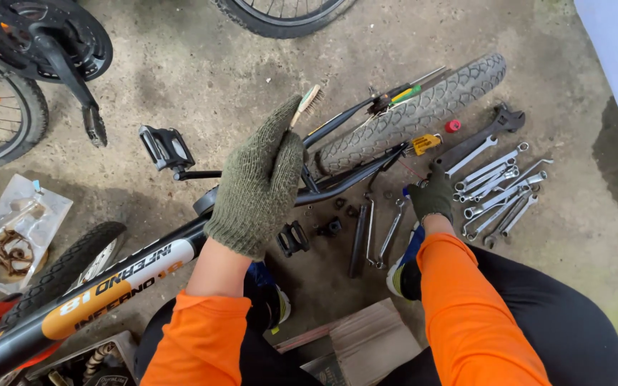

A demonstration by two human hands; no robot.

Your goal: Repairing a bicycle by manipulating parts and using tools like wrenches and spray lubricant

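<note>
Crouching low over a rough concrete floor [202, 78], the person shows orange sleeves and dark trousers at the bottom of the view, with a piece of brown cardboard [366, 339] lying between the knees. Just beyond it a black bicycle frame with an orange and white panel [119, 279] runs slantwise from the lower left toward the middle. The left hand [259, 182], in an olive knitted glove, is raised above the frame and closed around the handle of a small wooden wire brush [307, 104], whose bristle head sticks up past the fingertips. The right hand [430, 196], in a darker green glove, is down at the floor with its fingers curled; whether it grips anything I cannot tell. It sits just beside a spread of silver steel spanners [498, 193] fanned out to its right, and near two more long wrenches [380, 232] lying by a black pedal [292, 238] on the floor. At the left edge a clear plastic bag holding a rusty chain [12, 239] lies on the concrete. Farther off, a knobbly black tyre on its small wheel [416, 111] rests at the end of the frame, with a large black adjustable wrench [481, 139] next to it. A black crank with chainrings [51, 36] fills the top left corner.
</note>
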